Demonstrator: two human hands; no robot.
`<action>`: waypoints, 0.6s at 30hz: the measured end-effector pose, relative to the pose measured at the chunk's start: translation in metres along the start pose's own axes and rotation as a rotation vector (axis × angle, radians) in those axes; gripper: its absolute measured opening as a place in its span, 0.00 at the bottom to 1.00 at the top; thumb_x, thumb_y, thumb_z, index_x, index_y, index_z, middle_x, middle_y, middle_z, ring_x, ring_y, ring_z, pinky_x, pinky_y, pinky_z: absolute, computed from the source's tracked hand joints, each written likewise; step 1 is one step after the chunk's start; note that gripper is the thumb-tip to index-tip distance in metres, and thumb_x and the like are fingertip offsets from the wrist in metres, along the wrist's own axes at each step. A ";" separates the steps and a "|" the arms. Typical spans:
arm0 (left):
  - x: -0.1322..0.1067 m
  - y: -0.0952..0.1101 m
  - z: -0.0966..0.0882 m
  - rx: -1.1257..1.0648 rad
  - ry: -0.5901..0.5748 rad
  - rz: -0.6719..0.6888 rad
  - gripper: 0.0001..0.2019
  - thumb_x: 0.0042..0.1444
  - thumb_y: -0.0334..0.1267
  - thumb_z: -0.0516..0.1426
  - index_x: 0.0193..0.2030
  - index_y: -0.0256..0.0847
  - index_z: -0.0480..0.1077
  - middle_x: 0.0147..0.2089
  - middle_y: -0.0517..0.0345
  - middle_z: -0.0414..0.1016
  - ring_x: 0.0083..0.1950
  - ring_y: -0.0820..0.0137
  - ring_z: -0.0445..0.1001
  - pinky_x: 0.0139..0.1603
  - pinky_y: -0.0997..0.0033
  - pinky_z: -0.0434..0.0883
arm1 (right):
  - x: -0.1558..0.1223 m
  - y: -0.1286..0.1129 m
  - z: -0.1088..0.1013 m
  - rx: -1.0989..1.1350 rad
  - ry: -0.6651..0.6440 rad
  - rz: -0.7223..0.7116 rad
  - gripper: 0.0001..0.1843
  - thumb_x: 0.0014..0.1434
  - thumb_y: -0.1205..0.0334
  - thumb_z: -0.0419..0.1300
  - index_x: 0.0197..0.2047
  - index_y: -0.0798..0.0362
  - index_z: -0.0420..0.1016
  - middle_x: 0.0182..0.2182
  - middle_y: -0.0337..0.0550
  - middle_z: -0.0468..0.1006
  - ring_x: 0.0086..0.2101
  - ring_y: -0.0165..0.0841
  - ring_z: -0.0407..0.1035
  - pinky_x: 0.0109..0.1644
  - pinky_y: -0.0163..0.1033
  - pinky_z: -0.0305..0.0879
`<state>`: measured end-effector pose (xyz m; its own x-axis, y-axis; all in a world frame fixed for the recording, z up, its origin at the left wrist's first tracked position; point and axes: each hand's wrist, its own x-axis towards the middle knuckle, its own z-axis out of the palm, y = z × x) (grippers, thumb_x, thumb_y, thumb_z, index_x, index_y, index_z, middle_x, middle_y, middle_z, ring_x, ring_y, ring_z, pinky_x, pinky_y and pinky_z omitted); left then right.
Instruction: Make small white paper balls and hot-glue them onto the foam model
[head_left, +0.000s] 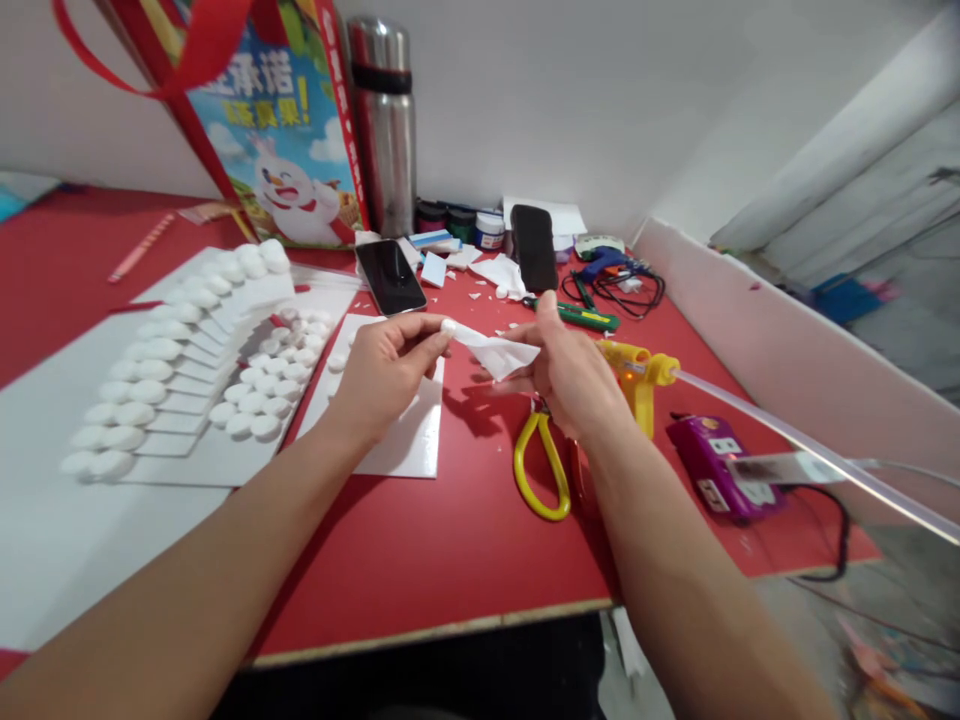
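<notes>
Head view: left hand [384, 372] pinches white paper [496, 354] reaching to right hand [579, 378], whose grip is unclear.

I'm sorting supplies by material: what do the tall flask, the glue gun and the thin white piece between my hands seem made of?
Flask: likely stainless steel, with a satin shine; grey, streaked reflections suggest it.
Glue gun: probably moulded plastic, fairly glossy, judging by its even yellow colour and rounded forms.
White piece: perhaps paper or tissue, matt; it looks thin and creased, but thin cloth is possible.
</notes>
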<state>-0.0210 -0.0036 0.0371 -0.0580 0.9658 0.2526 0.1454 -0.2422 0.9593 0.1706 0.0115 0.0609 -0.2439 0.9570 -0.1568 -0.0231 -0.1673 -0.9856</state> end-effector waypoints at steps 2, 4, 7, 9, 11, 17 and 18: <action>0.000 0.003 -0.003 0.019 -0.052 0.054 0.06 0.60 0.38 0.63 0.40 0.39 0.80 0.30 0.59 0.77 0.29 0.72 0.69 0.33 0.69 0.68 | 0.004 -0.002 -0.004 0.097 0.084 0.039 0.33 0.62 0.28 0.56 0.35 0.52 0.78 0.28 0.50 0.81 0.27 0.39 0.77 0.28 0.42 0.73; -0.002 0.005 -0.003 0.085 -0.119 0.151 0.06 0.61 0.37 0.62 0.41 0.39 0.80 0.35 0.57 0.80 0.34 0.69 0.73 0.38 0.68 0.70 | 0.006 -0.002 -0.005 0.133 0.122 0.065 0.31 0.62 0.31 0.58 0.36 0.54 0.79 0.30 0.51 0.82 0.29 0.38 0.77 0.29 0.40 0.73; -0.003 0.007 -0.003 0.212 -0.136 0.265 0.07 0.63 0.36 0.60 0.42 0.40 0.80 0.41 0.54 0.82 0.42 0.66 0.76 0.45 0.66 0.70 | 0.003 0.001 -0.001 0.060 0.144 -0.049 0.28 0.60 0.33 0.63 0.32 0.53 0.76 0.28 0.46 0.80 0.26 0.32 0.73 0.27 0.35 0.68; -0.003 0.006 -0.003 0.222 -0.102 0.256 0.07 0.63 0.36 0.60 0.41 0.40 0.80 0.40 0.54 0.82 0.42 0.66 0.76 0.45 0.66 0.71 | 0.000 0.003 0.002 -0.050 0.083 -0.173 0.24 0.55 0.38 0.70 0.32 0.52 0.75 0.28 0.41 0.79 0.26 0.30 0.72 0.29 0.35 0.67; -0.001 0.003 -0.004 0.160 -0.073 0.179 0.06 0.61 0.37 0.62 0.40 0.40 0.81 0.37 0.56 0.82 0.39 0.67 0.76 0.43 0.67 0.71 | -0.004 0.005 0.003 -0.190 0.011 -0.273 0.20 0.52 0.47 0.75 0.35 0.51 0.74 0.30 0.39 0.80 0.29 0.32 0.73 0.33 0.36 0.69; 0.005 -0.005 -0.002 -0.101 0.016 -0.090 0.05 0.55 0.37 0.65 0.35 0.38 0.81 0.25 0.61 0.73 0.22 0.76 0.61 0.25 0.70 0.60 | -0.012 0.011 0.004 -0.461 0.125 -0.486 0.09 0.63 0.55 0.66 0.35 0.50 0.74 0.27 0.39 0.80 0.26 0.33 0.74 0.34 0.39 0.70; 0.005 -0.006 -0.001 -0.140 0.018 -0.116 0.05 0.54 0.37 0.65 0.35 0.38 0.80 0.24 0.61 0.72 0.22 0.76 0.60 0.24 0.71 0.59 | -0.014 0.011 0.005 -0.484 0.153 -0.510 0.10 0.64 0.54 0.65 0.35 0.50 0.75 0.27 0.39 0.80 0.25 0.32 0.74 0.33 0.39 0.69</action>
<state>-0.0236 0.0029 0.0324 -0.0846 0.9865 0.1400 -0.0023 -0.1407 0.9901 0.1694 -0.0046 0.0522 -0.1780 0.9164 0.3585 0.3433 0.3992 -0.8501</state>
